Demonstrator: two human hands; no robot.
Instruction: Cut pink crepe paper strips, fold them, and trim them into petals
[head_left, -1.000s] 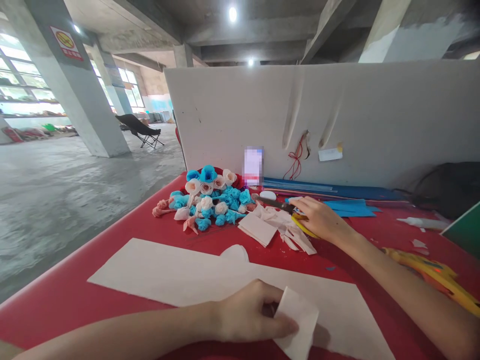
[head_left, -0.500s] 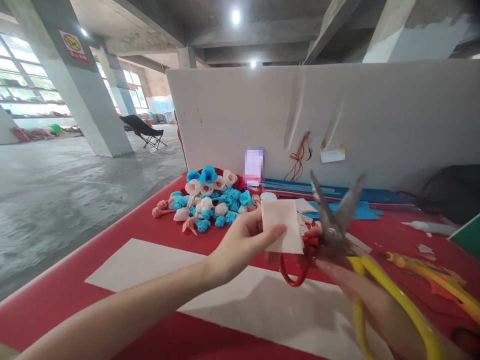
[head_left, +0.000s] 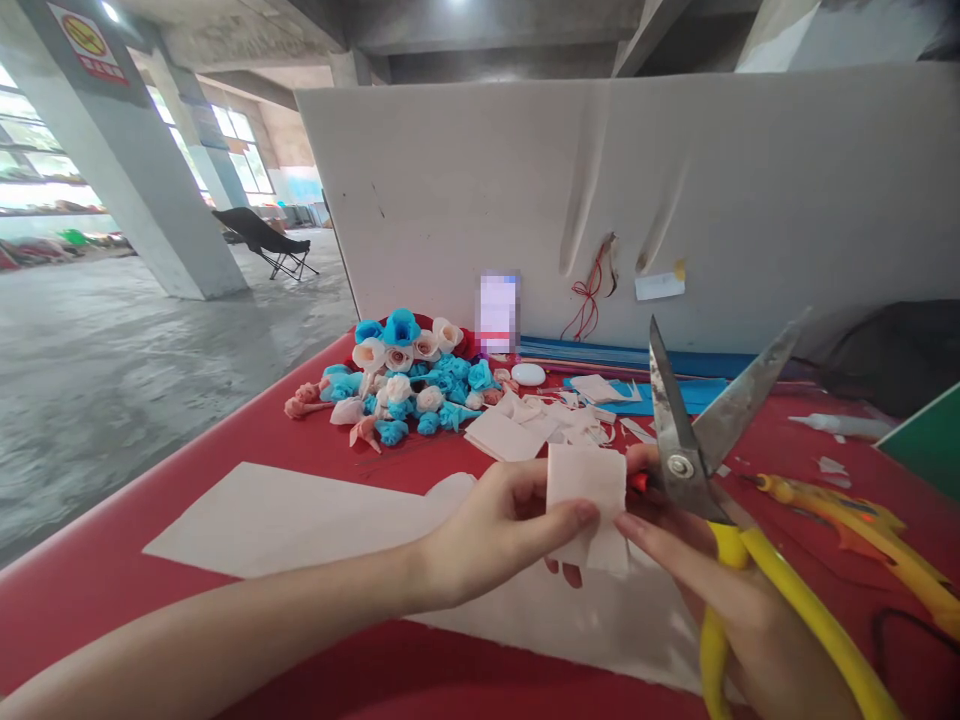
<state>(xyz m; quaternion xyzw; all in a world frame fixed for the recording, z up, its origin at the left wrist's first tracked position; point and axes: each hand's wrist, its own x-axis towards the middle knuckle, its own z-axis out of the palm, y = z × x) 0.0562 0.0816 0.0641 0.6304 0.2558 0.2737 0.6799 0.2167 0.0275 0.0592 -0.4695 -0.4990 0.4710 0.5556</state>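
My left hand (head_left: 487,535) pinches a small folded piece of pale pink paper (head_left: 585,485), thumb in front and fingers behind. My right hand (head_left: 720,570) carries yellow-handled scissors (head_left: 681,467) with blades spread and pointing up. Its thumb and fingertips meet the right edge of the folded paper. A small red part (head_left: 637,482) shows by the right fingertips; what it belongs to is hidden. Beneath both hands, a long pale paper sheet (head_left: 292,520) lies on the red tabletop (head_left: 82,570).
Blue, white and pink paper flowers (head_left: 420,380) are heaped at back left. Paper offcuts (head_left: 570,415) lie beyond my hands, near a white oval object (head_left: 529,374). A yellow glue gun (head_left: 840,515) rests at right. A phone (head_left: 499,312) leans on the white panel (head_left: 465,180).
The folded paper has moved right and down in my left hand. My right fingers have come to its edge. The red handle loop seen below the paper is now out of sight.
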